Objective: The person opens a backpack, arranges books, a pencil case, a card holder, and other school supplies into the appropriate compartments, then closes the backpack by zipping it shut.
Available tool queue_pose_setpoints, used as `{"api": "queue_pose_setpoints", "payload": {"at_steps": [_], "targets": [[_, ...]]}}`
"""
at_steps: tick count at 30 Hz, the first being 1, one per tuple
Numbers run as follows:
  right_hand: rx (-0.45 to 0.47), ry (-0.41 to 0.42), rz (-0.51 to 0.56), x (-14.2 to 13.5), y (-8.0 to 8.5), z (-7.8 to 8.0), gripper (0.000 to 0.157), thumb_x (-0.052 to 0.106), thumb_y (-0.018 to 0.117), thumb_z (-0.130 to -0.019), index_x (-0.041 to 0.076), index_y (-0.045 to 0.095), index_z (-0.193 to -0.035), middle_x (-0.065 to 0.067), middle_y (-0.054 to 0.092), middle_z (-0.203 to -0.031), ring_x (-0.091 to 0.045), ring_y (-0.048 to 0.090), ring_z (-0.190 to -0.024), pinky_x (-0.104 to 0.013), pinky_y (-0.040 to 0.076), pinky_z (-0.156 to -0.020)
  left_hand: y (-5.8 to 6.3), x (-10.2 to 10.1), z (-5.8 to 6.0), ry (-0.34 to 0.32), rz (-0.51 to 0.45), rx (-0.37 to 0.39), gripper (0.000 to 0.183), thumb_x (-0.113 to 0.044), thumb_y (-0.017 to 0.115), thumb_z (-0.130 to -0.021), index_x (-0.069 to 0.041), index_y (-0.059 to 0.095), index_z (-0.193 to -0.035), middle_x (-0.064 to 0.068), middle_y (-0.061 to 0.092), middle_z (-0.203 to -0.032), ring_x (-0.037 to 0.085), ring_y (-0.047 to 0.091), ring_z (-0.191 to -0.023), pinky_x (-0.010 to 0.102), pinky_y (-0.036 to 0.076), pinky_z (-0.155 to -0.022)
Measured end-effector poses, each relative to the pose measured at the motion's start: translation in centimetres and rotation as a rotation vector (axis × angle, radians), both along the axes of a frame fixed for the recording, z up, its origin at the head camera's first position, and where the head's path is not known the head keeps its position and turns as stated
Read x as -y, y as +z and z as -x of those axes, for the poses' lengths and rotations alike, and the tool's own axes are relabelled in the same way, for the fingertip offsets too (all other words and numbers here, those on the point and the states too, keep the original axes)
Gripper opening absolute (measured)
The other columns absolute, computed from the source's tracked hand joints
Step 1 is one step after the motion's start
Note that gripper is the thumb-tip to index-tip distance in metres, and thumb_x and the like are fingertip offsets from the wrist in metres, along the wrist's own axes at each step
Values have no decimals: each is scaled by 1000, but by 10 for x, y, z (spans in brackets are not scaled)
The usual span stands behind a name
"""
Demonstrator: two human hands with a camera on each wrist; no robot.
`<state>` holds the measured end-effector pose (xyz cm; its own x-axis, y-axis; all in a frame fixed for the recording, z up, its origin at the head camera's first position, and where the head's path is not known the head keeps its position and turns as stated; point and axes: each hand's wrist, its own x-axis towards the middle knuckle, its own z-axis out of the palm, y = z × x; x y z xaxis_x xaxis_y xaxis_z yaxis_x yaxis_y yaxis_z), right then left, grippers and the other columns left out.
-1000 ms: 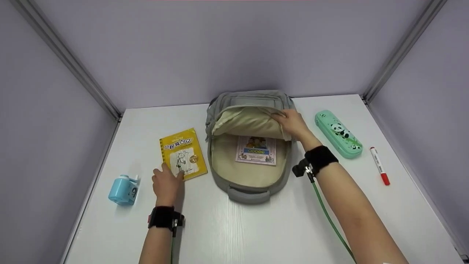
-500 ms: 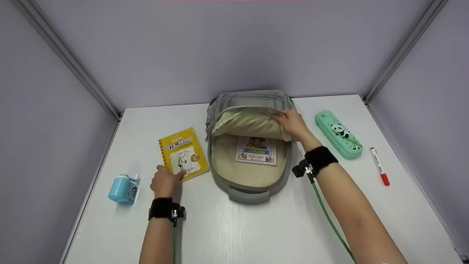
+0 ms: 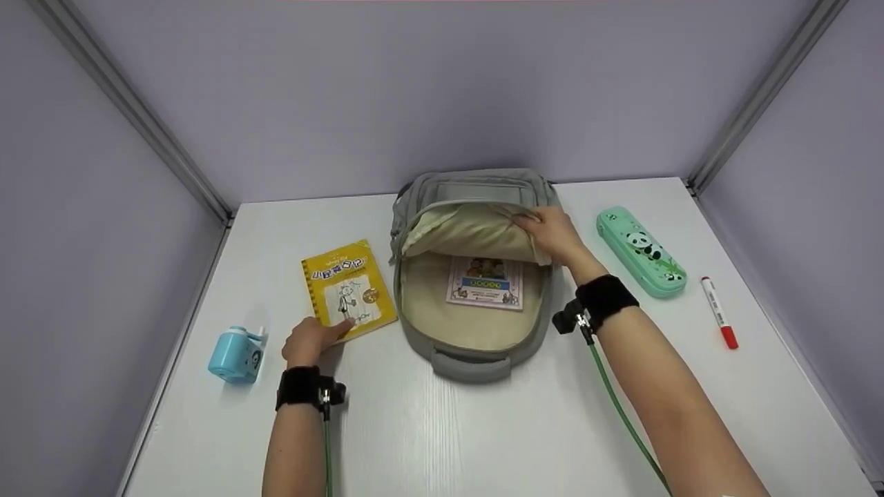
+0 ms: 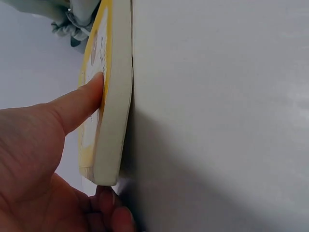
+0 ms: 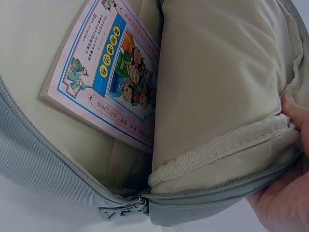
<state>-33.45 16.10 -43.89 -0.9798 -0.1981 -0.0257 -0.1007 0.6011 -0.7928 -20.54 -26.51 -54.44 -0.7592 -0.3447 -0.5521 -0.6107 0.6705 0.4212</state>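
Currently, the left hand (image 3: pixel 309 339) pinches the yellow rectangular paperback book (image 3: pixel 345 283), thumb on the cover, fingers curled at the near-left corner. The book lies on the white tabletop (image 3: pixel 428 442), left of the open grey fabric backpack (image 3: pixel 469 330); that corner appears slightly raised. Expect light to moderate weight, some flex and a possibly slick cover; a cover-to-cover grip on the near edge should suit. The right hand (image 3: pixel 554 235) grips the soft cream-lined flap (image 3: pixel 469 235), best held at its zippered rim.
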Motion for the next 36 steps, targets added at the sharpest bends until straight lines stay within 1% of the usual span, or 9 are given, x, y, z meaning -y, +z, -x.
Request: {"api": "queue_pose_setpoints", "payload": {"at_steps": [1, 6, 11, 15, 18, 22, 27, 31, 36], "targets": [[-2, 0, -1, 0, 0, 0, 34, 34, 59, -100, 3, 71, -107, 0, 44, -70, -18, 45, -67, -33, 38, -67, 0, 0, 0, 5, -4, -1, 72, -65, 63, -84, 4, 61, -106, 14, 59, -85, 29, 54, -80, 38, 37, -68], [29, 23, 2, -1, -2, -1, 35, 37, 57, -100, 4, 68, -97, 3, 41, -61, -12, 40, -53, -31, 37, -58, -2, -4, -2, 55, -27, -31, 71, -59, 65, -86, 4, 54, -117, 17, 61, -93, 31, 55, -84, 39, 38, -70], [16, 21, 2, 0, -3, -1, 35, 38, 57, -100, 9, 58, -79, 4, 36, -58, -11, 36, -49, -31, 35, -55, -6, -5, -3, 123, -96, -151, 73, -43, 66, -91, 4, 36, -137, 23, 57, -115, 32, 57, -90, 39, 42, -73], [8, 16, 11, 2, -4, -1, 37, 38, 59, -99, 10, 53, -75, 4, 36, -59, -12, 37, -51, -31, 34, -56, -11, -1, -5, 204, -275, -261, 60, -27, 62, -96, 4, 33, -139, 25, 57, -117, 27, 67, -81, 36, 52, -69], [8, 13, 16, 3, -5, -2, 35, 37, 61, -98, 10, 56, -77, 4, 38, -60, -12, 38, -53, -31, 35, -57, -14, 3, -9, 259, -415, -288, 50, -20, 58, -99, 2, 34, -136, 25, 59, -113, 25, 71, -71, 33, 56, -64], [4, 9, 11, 2, -5, -3, 36, 38, 62, -97, 8, 59, -79, 4, 38, -61, -13, 39, -54, -31, 35, -57, -15, 5, -13, 276, -483, -326, 48, -22, 56, -100, -1, 34, -137, 23, 59, -115, 23, 71, -71, 32, 56, -64], [6, 4, 24, 1, -4, -3, 34, 38, 63, -97, 7, 66, -83, 4, 38, -60, -13, 39, -54, -30, 35, -56, -8, 5, -16, 314, -600, -425, 43, -21, 49, -103, -5, 35, -141, 20, 56, -121, 21, 67, -84, 37, 56, -74], [4, 12, 18, 0, -3, -4, 36, 37, 62, -97, 5, 62, -80, 4, 37, -59, -13, 38, -53, -30, 35, -56, 2, 4, -19, 336, -721, -444, 42, -18, 43, -105, -7, 32, -144, 19, 54, -127, 22, 67, -93, 40, 53, -86], [7, 9, 0, -3, -2, -4, 35, 40, 60, -98, 8, 61, -82, 4, 36, -59, -14, 37, -53, -31, 35, -57, 13, -3, -20, 362, -826, -489, 43, -16, 42, -107, -5, 28, -146, 22, 52, -129, 24, 69, -94, 37, 54, -83]]}}
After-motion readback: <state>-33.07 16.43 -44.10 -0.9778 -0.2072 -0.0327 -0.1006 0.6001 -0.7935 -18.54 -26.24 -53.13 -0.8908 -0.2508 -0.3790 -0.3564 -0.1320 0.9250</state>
